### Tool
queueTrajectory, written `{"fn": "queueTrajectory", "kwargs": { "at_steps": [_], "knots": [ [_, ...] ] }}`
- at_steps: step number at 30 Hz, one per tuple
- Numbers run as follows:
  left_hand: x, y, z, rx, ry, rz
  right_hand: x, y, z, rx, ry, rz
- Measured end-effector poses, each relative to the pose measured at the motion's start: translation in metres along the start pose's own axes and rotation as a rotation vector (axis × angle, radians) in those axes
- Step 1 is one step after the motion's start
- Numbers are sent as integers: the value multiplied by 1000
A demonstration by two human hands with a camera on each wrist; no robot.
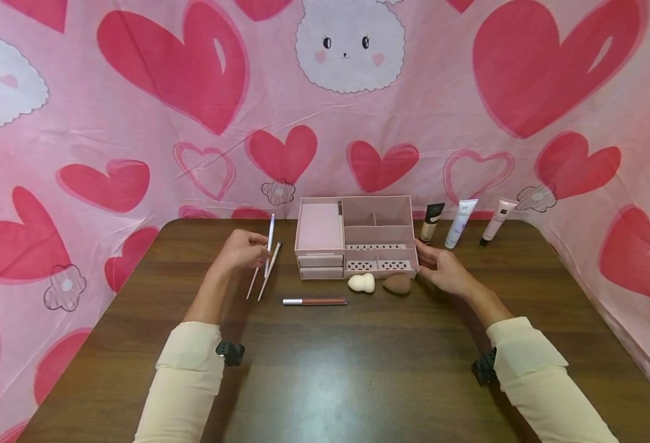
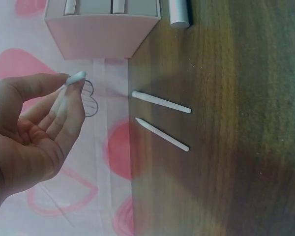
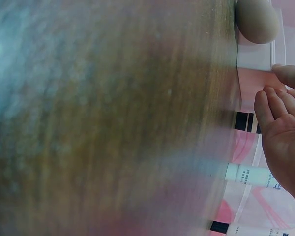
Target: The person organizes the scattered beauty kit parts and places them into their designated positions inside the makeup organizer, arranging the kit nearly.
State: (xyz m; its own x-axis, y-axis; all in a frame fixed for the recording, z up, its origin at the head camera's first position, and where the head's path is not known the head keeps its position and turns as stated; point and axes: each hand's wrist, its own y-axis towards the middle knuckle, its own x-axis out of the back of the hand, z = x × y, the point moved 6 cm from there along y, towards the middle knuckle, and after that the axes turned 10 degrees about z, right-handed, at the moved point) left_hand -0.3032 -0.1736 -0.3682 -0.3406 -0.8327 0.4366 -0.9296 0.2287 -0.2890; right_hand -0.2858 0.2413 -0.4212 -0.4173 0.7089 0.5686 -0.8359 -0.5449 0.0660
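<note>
Between thumb and fingers, my left hand [image 1: 243, 249] pinches a slim white makeup brush [image 1: 271, 231], held upright above the table left of the organizer. In the left wrist view the brush's rounded white end [image 2: 77, 77] shows at the fingertips. Two more pale brushes [image 2: 162, 133] lie on the wood beneath that hand. My right hand [image 1: 442, 268] touches the right side of the pink desk organizer [image 1: 319, 224], its thumb at the front corner and fingers extended along the side wall. One brush [image 1: 340, 220] stands in a narrow slot of the organizer.
A cream sponge [image 1: 361, 283] and a brown sponge [image 1: 397, 283] lie before the organizer. A lip gloss tube [image 1: 315, 301] lies nearer. A black-capped tube [image 1: 432, 223], a white tube [image 1: 461, 223] and a pink tube [image 1: 498, 221] stand at right, by the heart-print cloth [image 1: 280, 80].
</note>
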Motion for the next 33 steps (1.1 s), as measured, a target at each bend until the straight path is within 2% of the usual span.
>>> {"fn": "queueTrajectory", "kwargs": {
  "at_steps": [4, 9, 17, 28, 33],
  "knots": [
    [-2, 1, -4, -21, -26, 11, 0, 0, 0, 2, -3, 0],
    [-7, 4, -11, -54, -107, 50, 0, 0, -1, 3, -1, -2],
    [-12, 5, -20, -51, -222, 73, 1, -1, -1, -6, -13, -3],
    [-18, 9, -34, -62, -280, 106, 1, 0, -1, -11, -13, 1],
    [-20, 12, -41, -45, -288, 95, 1, 0, -1, -12, -17, 2]
  ]
}}
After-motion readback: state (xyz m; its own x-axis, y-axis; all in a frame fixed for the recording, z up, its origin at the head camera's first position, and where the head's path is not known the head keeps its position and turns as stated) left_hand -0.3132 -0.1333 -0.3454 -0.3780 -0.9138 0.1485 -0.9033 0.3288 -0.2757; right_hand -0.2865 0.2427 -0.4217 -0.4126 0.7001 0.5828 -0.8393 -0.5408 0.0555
